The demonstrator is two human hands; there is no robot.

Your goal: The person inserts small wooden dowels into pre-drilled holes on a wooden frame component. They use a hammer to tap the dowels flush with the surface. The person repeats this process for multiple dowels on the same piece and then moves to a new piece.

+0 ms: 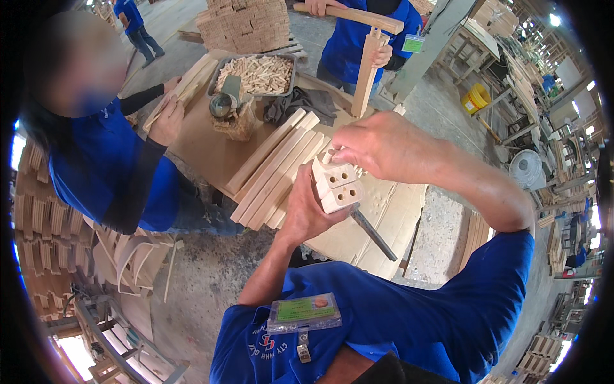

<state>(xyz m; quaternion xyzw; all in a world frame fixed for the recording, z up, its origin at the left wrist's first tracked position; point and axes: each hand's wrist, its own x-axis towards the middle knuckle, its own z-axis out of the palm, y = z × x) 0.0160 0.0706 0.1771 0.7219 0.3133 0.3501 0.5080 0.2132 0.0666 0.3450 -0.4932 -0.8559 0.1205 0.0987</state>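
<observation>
- Metal tray (220, 67): set at the far edge of the worktable (198, 144); filled with short wooden dowels (259, 72), heaped loosely.
- Small woven basket (238, 125): placed just in front of the tray; contents cannot be told. A round tin (221, 104) is seen touching its far side.
- Wooden blocks (338, 185): two pale blocks with two drilled holes in each end face, held stacked together above the near edge of the worktable, hole ends turned toward the camera.
- Left hand (306, 211): fingers are closed around the blocks from below and from the left side; the blocks are gripped firmly in the palm.
- Right hand (384, 146): brought over the top of the blocks; fingertips are pinched together at the upper block's top edge; what is pinched, if anything, cannot be told.
- Dark metal rod (374, 235): seen slanting down to the right from under the left hand.
- Long wooden slats (275, 169): laid side by side in a diagonal row on the worktable, just left of the blocks.
- Dark cloth (307, 102): crumpled behind the slats.
- Two other people in blue: one at the table's left edge with a slat in hand, one at the far edge with a wooden T-shaped piece (368, 57) held upright.
</observation>
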